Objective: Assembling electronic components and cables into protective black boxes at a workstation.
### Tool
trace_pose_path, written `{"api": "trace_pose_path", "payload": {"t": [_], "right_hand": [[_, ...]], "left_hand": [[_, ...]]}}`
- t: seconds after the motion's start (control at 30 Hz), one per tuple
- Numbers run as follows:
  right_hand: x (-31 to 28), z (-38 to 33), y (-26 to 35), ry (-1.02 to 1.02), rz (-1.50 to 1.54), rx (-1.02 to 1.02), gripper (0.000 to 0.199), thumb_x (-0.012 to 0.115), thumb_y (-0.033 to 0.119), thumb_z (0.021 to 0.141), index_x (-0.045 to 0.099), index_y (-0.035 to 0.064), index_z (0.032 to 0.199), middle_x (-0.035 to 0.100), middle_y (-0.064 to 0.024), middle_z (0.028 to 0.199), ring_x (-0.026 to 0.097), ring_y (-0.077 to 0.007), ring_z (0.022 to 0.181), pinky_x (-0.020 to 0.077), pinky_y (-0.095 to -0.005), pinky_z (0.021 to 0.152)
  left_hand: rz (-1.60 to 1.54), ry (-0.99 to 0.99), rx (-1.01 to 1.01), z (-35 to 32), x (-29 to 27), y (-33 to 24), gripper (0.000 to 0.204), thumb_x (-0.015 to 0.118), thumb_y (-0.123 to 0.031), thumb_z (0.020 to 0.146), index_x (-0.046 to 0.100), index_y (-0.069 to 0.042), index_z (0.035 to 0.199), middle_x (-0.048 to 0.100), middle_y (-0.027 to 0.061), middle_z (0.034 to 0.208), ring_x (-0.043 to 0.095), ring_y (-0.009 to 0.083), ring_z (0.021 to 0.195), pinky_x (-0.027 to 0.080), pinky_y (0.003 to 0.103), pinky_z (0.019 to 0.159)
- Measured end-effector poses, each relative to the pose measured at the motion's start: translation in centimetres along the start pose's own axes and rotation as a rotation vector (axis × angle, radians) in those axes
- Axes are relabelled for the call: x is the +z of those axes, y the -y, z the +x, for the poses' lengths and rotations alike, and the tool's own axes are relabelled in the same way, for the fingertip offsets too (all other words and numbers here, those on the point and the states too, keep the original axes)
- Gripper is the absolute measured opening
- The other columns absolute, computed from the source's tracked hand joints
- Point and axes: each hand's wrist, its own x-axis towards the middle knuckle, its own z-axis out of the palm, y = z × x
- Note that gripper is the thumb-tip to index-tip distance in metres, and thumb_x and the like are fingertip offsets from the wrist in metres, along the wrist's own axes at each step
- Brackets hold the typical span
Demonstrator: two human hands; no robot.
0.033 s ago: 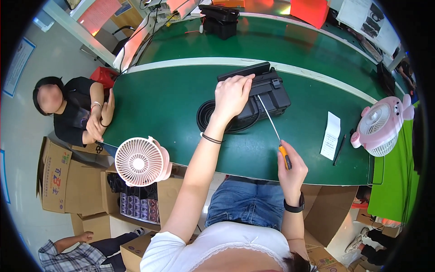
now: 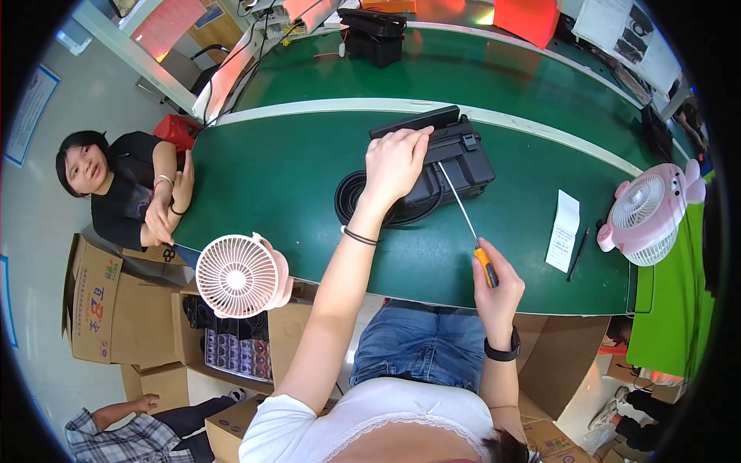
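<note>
A black boxy plastic device (image 2: 466, 166) with latches rests on the green table, its flat black panel (image 2: 417, 122) along the far side. My left hand (image 2: 396, 163) lies over the device, fingers closed around the panel's near edge; part of the grip is hidden under the hand. A coiled black cable (image 2: 349, 199) lies beside the device, under my left wrist. My right hand (image 2: 498, 287) is closed on the orange-and-black handle of a screwdriver (image 2: 461, 202). Its long metal shaft slants up to the left, and the tip meets the near side of the device.
A pale pink fan (image 2: 238, 275) stands at the table's near left edge, a pink animal-shaped fan (image 2: 645, 208) at the right. A paper slip (image 2: 563, 231) and black pen (image 2: 578, 255) lie between. Another person (image 2: 127, 185) leans on the left edge. Cardboard boxes (image 2: 147, 309) stand below.
</note>
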Motion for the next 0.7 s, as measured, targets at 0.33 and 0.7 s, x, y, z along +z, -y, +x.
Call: {"api": "trace_pose_path", "payload": {"t": [0.33,0.7], "right_hand": [[-0.7,0.6,-0.9,0.282,0.661,0.598,0.035,0.064,0.006,0.091,0.064,0.0051,0.126,0.072,-0.0062,0.102,0.059,-0.006,0.071,0.049,-0.0198,0.059],[-2.8,-0.1,3.8,0.271,0.092,0.127,0.034,0.061,0.002,0.09,0.062,0.0038,0.124,0.069,-0.0217,0.106,0.071,-0.0313,0.088,0.056,-0.0353,0.077]], "left_hand": [[-0.018,-0.03,0.027,0.0,0.3,0.4,0.03,0.049,-0.028,0.099,0.073,-0.015,0.11,0.072,0.0073,0.101,0.067,0.0262,0.096,0.052,0.039,0.084],[-0.033,-0.007,-0.028,-0.1,0.4,0.1,0.031,0.046,-0.029,0.099,0.073,-0.017,0.111,0.072,0.0065,0.103,0.067,0.0266,0.099,0.05,0.041,0.087]]}}
